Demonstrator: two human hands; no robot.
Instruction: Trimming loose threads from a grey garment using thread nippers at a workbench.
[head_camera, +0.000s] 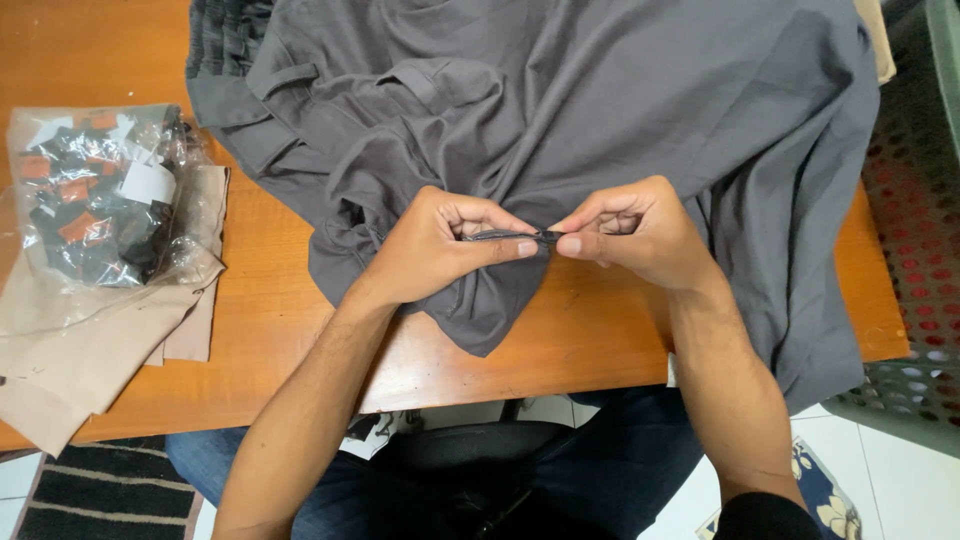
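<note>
Pinching a short dark zipper between both hands, the person holds it just above the grey garment, near the cloth's lower fold at the middle of the table; the left hand is curled nearly closed, thumb and forefinger clamped along the zipper's length; the right hand is likewise closed, its thumb and fingertips nipping the zipper's right end, where a small slider seems to sit; whether the teeth are joined or parted is too small to tell. The zipper looks to lie loose over the cloth rather than sewn in, though that is a judgement; I would put the work at an early stage, with the piece being handled or checked and nothing yet fixed to the garment. The garment is spread and rumpled across the orange table, pocket flaps and a pleated waistband showing at the top left, its right side hanging over the table's edge. To the left, well apart from the hands, a clear bag of small black and orange parts rests on folded beige cloth; a perforated grey basket stands at the right; below, the person's jeans and a black stool show.
</note>
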